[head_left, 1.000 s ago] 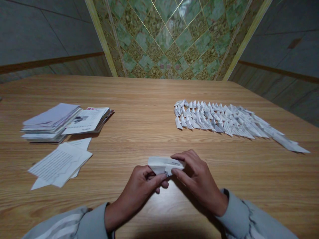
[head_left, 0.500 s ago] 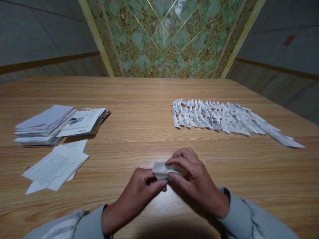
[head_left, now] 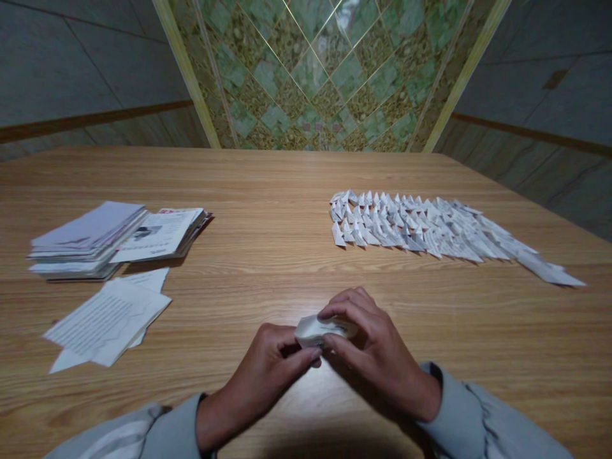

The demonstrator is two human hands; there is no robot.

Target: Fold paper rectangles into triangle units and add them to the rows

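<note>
You hold a small white folded piece of printed paper (head_left: 318, 330) between both hands, at the near middle of the light wooden surface (head_left: 268, 185) and just above it. Your left hand (head_left: 270, 360) pinches the piece's left end between thumb and fingertips. Your right hand (head_left: 377, 350) closes over its right end, fingers curled on top and thumb underneath. Both hands are narrowed tight on the paper, and it looks part-folded: thick and rounded rather than a crisp finished shape, though your fingers hide most of it.

Judging by the surface, a good deal of folding is already done. On the far right lies a long band of small white folded paper triangles (head_left: 411, 226), set in close rows that touch or overlap and run out toward the right edge. There are too many, and they are too small, to count.

Plenty of raw material remains as well. At the far left sits a thick stack of printed sheets and booklets (head_left: 95, 239). Just near of it lie a few loose white printed sheets (head_left: 105, 322), overlapping one another, well apart from your hands.

So the piece you are holding is one of many: a large batch is finished, this one is midway, and the supply on the left is far from used up.
</note>
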